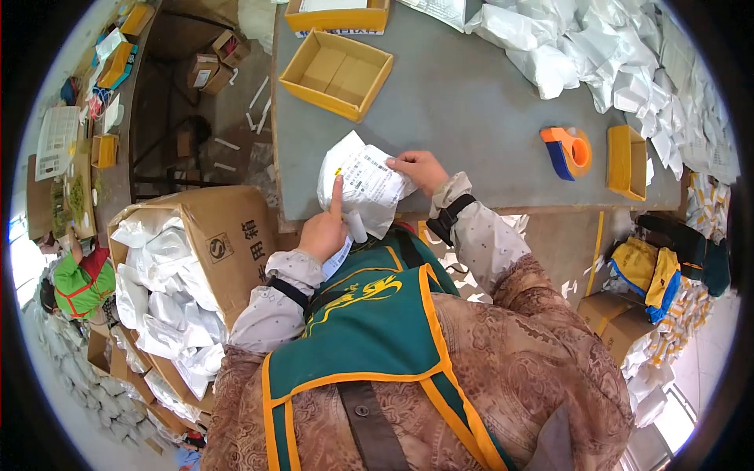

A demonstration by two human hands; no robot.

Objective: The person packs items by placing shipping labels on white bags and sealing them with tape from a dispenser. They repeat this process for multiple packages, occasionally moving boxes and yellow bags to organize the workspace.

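Note:
A white plastic mailer bag [365, 192] with a printed shipping label [367, 174] lies at the table's near edge, in front of my body. My left hand [323, 232] has its index finger stretched out onto the label, near a small yellow mark. Its other fingers are curled, and a curled white paper strip [339, 257] comes out beside them; the grip itself is partly hidden. My right hand [424, 169] pinches the bag at the label's right edge between thumb and fingers.
On the grey table [463, 118] are an open cardboard box [338, 74], an orange-and-blue tape dispenser [567, 153], a small yellow-brown box [626, 162] and heaped white parcels [565, 55]. A large carton [236, 235] of parcels stands left. Another person [82, 279] is at far left.

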